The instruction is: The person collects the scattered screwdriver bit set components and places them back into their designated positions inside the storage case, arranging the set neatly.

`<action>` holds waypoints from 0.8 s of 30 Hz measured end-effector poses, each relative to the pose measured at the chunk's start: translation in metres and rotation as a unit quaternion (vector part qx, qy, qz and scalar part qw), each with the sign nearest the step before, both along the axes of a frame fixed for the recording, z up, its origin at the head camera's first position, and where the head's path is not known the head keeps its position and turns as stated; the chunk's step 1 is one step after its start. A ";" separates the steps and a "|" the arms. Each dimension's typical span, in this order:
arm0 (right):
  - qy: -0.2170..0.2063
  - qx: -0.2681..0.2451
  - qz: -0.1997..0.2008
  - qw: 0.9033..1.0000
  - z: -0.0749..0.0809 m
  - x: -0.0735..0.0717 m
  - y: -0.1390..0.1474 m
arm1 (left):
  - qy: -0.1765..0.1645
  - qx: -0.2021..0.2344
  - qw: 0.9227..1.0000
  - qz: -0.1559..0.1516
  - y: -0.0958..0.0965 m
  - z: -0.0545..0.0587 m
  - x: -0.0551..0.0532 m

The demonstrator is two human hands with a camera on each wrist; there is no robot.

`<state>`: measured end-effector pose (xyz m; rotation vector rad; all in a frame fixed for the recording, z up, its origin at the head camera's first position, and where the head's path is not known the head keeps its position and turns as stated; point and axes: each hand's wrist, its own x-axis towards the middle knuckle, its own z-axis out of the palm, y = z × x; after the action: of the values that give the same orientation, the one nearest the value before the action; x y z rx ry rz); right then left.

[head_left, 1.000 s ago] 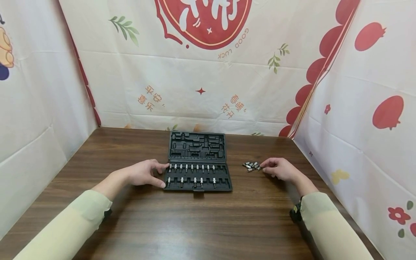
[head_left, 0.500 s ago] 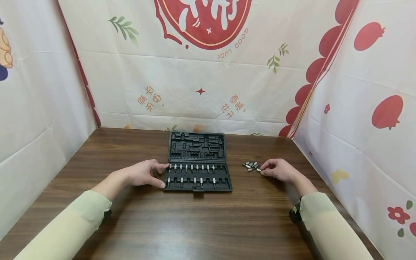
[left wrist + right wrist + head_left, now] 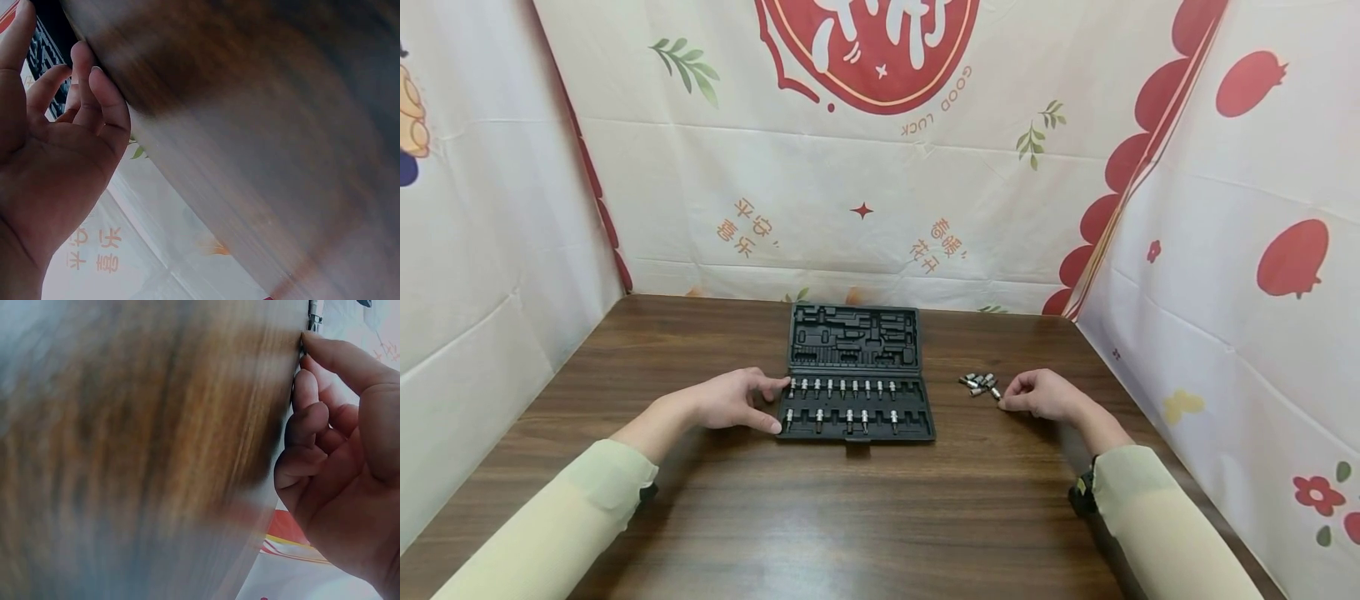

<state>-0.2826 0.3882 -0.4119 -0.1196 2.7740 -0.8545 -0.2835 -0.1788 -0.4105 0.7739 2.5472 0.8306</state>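
Observation:
An open black plastic case (image 3: pixel 854 427) lies on the table, two rows of silver-and-black bit sockets (image 3: pixel 850 417) standing in its lower half. My left hand (image 3: pixel 730 400) rests along the case's left side, thumb at the front corner and a fingertip farther back on the edge. In the left wrist view its fingers are loosely bent. To the right of the case my right hand (image 3: pixel 1045 395) pinches the near end of one bit socket (image 3: pixel 995 392) between thumb and index finger, down at the table. That socket's silver end (image 3: pixel 317 309) shows beyond the thumb in the right wrist view.
A small heap of loose bit sockets (image 3: pixel 976 382) lies just left of my right fingertips. The case's raised lid (image 3: pixel 856 337), with moulded hollows, stands toward the back. Printed cloth (image 3: pixel 820 167) hangs behind the brown wooden table (image 3: pixel 850 517) and on both sides.
My right fingertips have come slightly nearer along the table, and the pinched bit socket now points toward me, a little apart from the heap. The left hand and case have stayed put.

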 end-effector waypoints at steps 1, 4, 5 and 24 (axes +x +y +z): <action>-0.001 -0.001 0.001 1.000 0.000 0.000 0.000 | 0.000 0.000 1.000 0.000 0.000 0.000 0.000; 0.001 -0.006 0.009 1.000 0.000 0.000 0.000 | -0.001 -0.001 1.000 0.001 0.000 0.000 -0.001; 0.001 -0.008 0.011 1.000 0.000 0.000 0.000 | -0.001 0.000 1.000 0.001 0.000 0.000 -0.001; -0.003 -0.074 0.021 0.997 0.002 -0.003 0.004 | -0.002 0.005 1.000 -0.001 0.000 0.001 0.001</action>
<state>-0.2858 0.3924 -0.4099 -0.1990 2.6895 -1.0471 -0.2825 -0.1792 -0.4099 0.7762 2.5397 0.8437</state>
